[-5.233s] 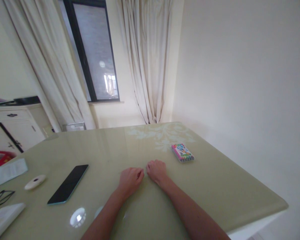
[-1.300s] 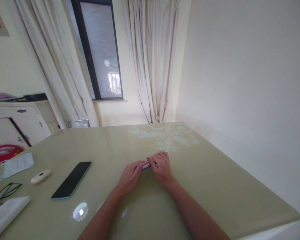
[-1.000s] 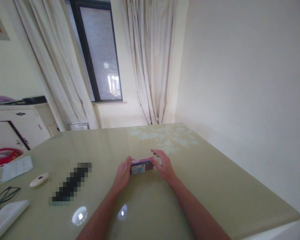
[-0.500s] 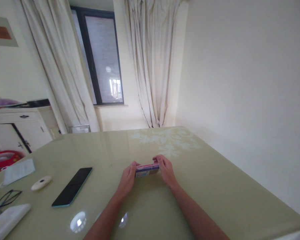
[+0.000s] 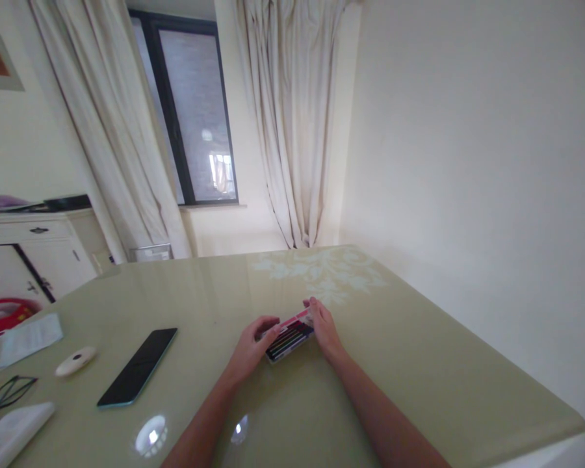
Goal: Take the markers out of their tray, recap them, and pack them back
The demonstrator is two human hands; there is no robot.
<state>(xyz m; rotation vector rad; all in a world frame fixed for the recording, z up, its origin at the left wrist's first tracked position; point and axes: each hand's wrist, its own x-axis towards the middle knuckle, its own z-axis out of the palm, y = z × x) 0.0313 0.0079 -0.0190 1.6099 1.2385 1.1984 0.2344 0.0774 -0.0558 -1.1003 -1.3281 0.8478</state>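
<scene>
Between both hands is a small flat box (image 5: 289, 338) with a pink upper edge and a face of dark, slanting stripes that look like pens or pencils; its exact contents are too small to tell. My left hand (image 5: 253, 344) grips its left end, thumb across the front. At the right end, my right hand (image 5: 324, 328) is closed round the box with fingers behind it. The box is tilted, its right end higher, above the greenish table (image 5: 394, 364).
Left on the table lie a black phone (image 5: 139, 367), a white oval object (image 5: 76, 361), a face mask (image 5: 28, 339), eyeglasses (image 5: 8, 395) and a white slab-like object (image 5: 17, 432). A wall (image 5: 468, 162) runs along the right side.
The box has turned in my hands: its striped face now shows, and its right end has risen. My left thumb has moved onto the front. The view has shifted slightly.
</scene>
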